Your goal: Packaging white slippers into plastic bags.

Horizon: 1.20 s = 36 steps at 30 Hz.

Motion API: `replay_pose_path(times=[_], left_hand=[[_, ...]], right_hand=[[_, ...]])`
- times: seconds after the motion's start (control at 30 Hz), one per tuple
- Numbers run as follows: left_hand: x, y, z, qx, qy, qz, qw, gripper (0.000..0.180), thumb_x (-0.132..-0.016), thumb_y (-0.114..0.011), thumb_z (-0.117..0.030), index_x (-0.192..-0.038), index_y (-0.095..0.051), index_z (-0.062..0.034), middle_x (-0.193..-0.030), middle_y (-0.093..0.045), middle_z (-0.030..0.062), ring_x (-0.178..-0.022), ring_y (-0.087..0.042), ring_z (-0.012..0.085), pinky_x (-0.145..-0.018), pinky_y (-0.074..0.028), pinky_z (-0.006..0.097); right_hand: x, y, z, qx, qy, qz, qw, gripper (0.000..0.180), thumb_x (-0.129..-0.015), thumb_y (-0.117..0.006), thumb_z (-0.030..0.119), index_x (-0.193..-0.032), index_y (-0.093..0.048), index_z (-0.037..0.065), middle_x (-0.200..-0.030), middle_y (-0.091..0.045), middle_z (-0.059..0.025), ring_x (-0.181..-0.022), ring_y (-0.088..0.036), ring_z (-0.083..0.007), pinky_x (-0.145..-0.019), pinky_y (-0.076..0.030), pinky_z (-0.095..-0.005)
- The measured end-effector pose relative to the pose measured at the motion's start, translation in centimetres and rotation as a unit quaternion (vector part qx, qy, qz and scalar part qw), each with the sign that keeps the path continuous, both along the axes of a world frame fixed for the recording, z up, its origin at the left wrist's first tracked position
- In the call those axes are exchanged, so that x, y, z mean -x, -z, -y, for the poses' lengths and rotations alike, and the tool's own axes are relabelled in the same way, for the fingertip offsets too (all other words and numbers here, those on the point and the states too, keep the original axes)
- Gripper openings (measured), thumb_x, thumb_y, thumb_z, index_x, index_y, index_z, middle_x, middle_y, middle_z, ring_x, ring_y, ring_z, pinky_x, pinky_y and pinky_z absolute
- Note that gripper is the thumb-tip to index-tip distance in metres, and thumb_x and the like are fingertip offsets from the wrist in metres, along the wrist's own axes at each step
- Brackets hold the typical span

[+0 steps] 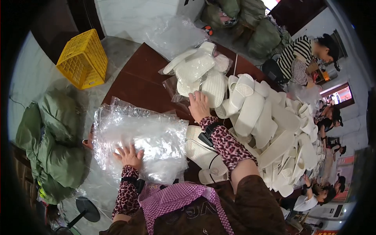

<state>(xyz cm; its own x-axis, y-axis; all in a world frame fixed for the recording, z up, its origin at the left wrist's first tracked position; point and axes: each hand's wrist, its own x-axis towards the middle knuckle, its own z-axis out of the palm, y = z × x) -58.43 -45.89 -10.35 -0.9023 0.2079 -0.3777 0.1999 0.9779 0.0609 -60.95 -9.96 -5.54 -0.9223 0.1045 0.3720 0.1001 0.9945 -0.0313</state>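
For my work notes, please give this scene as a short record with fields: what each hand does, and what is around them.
left hand: flat, fingers spread, on a stack of clear plastic bags
right hand: reaching forward, touching bagged white slippers
table: dark brown
right side: a big heap of loose white slippers
floor, left: yellow crate, green sacks
others: a person in a striped top sits across

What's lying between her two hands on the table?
In the head view, the edge of the clear bag stack under the left hand, then a white slipper beside the right forearm; the right hand rests on bagged slippers.
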Motion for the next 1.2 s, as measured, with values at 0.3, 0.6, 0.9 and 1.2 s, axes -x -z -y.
replay_pose_path(times=[0.3,0.6,0.9,1.2], left_hand=[[-0.5,0.0,0.4,-0.038,0.001,-0.044,0.998,0.068,-0.086,-0.04,-0.056,-0.139,-0.032,-0.0135,-0.138,-0.031,0.0226,-0.135,-0.004,0.0453,-0.104,0.003,0.063],[-0.4,-1.0,-0.3,-0.026,0.001,-0.02,0.999,0.067,-0.089,-0.035,-0.056,-0.142,-0.027,-0.0155,-0.147,-0.019,0.0199,-0.136,0.0,0.0427,-0.105,0.006,0.06],[-0.4,-0.4,-0.5,0.002,-0.009,-0.025,1.0,0.066,-0.086,-0.039,-0.056,-0.141,-0.03,-0.0207,-0.15,-0.011,0.0149,-0.137,-0.003,0.0412,-0.106,0.002,0.06],[-0.7,0.2,-0.1,0.02,-0.013,-0.009,1.0,0.068,-0.087,-0.036,-0.058,-0.144,-0.021,-0.0241,-0.15,-0.012,0.0157,-0.137,0.002,0.0405,-0.105,0.004,0.061]], right_hand=[[1.0,1.5,-5.1,-0.059,0.028,0.047,0.997,0.014,-0.08,-0.046,0.012,-0.085,-0.059,0.01,-0.093,-0.057,-0.0078,-0.096,-0.05,-0.0252,-0.08,-0.039,-0.0402],[-4.6,-15.5,-16.3,0.274,0.123,-0.189,0.935,0.017,-0.082,-0.046,0.005,-0.087,-0.062,0.002,-0.072,-0.062,-0.0151,-0.061,-0.061,-0.0253,-0.058,-0.048,-0.0356],[-18.9,-17.0,-27.7,0.15,0.281,-0.038,0.947,0.025,-0.083,-0.054,0.024,-0.078,-0.056,-0.001,-0.069,-0.061,-0.0146,-0.064,-0.061,-0.0256,-0.057,-0.044,-0.0381],[-25.1,-13.6,-26.2,-0.01,0.36,-0.067,0.93,0.016,-0.087,-0.047,0.018,-0.086,-0.055,0.004,-0.081,-0.06,-0.0231,-0.078,-0.057,-0.0415,-0.068,-0.043,-0.0497]])
